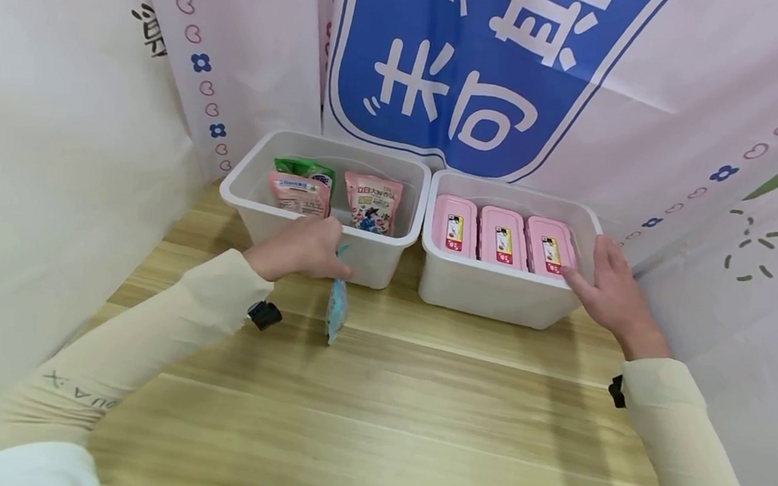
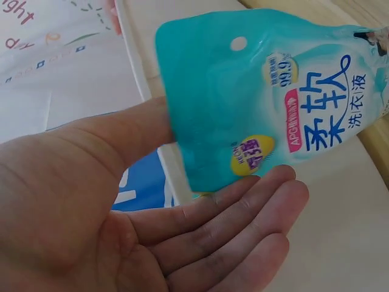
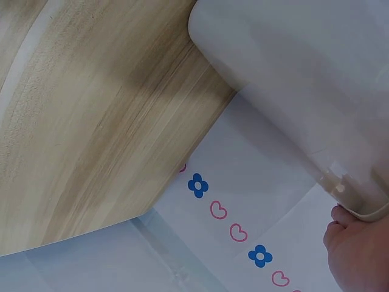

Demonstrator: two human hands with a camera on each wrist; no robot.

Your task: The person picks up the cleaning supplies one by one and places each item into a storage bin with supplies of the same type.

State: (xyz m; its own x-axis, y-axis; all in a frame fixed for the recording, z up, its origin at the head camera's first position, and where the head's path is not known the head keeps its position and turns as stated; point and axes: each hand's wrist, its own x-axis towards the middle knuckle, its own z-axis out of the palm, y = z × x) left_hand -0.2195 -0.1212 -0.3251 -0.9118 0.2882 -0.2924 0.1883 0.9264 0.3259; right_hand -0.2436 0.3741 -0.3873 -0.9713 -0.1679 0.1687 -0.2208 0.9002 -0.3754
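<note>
My left hand [image 1: 303, 248] pinches the top edge of a teal laundry detergent pouch [image 2: 243, 91] between thumb and fingers. In the head view the pouch [image 1: 336, 311] hangs edge-on in front of the left white bin [image 1: 374, 264]. That bin holds a pink pouch [image 1: 373, 203] on the right, and another pink pouch [image 1: 300, 194] with a green pouch [image 1: 306, 168] behind it on the left. At the right white bin [image 1: 494, 292], my right hand [image 1: 612, 292] grips the front right corner, thumb over the rim. Three pink lidded boxes [image 1: 503, 236] stand inside this bin.
Both bins stand side by side on a wood-grain tabletop [image 1: 376, 423]. Behind them hangs a printed cloth [image 1: 435, 73] with a blue panel and white characters. White sheets enclose the left and right sides.
</note>
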